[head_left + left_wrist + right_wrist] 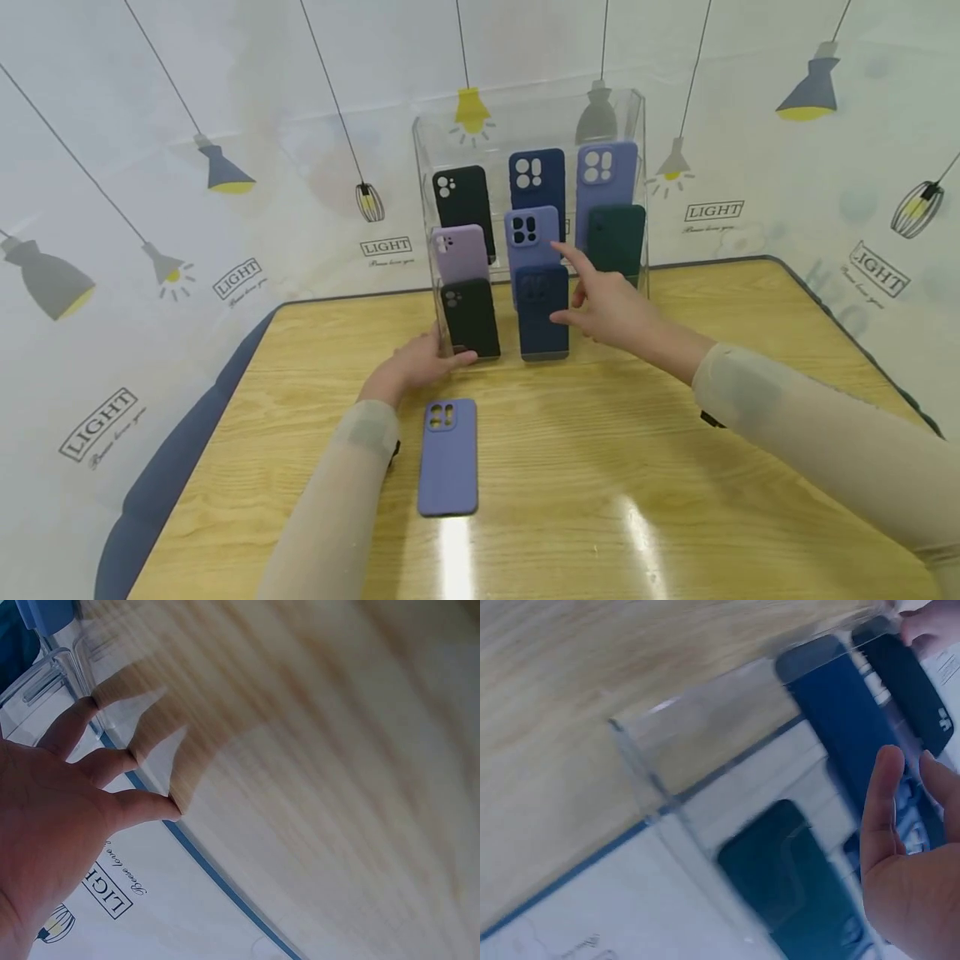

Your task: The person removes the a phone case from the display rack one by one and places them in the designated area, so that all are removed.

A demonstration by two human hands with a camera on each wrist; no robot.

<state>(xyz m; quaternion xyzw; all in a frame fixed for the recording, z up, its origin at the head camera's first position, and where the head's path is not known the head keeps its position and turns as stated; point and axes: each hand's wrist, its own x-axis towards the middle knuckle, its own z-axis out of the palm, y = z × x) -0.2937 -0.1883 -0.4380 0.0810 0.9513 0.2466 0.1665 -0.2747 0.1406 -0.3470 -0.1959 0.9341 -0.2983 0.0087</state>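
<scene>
Periwinkle phone case (532, 229), middle tier: right hand's (615, 308) index and thumb are spread beside it, not pinching; can't tell if they touch. Left hand (416, 360) is splayed at the acrylic stand's (540, 125) lower left corner. Another periwinkle case (448, 467) lies on the table (675, 467). Looks like mid-arranging; next probably needs steady fingers that don't nudge the navy case (543, 329).

I'm at a shop-like display corner: a clear rack (640, 112) of cases (545, 325) at the far edge of a wooden table (555, 467), before walls (292, 217) printed with lamps (223, 171).
</scene>
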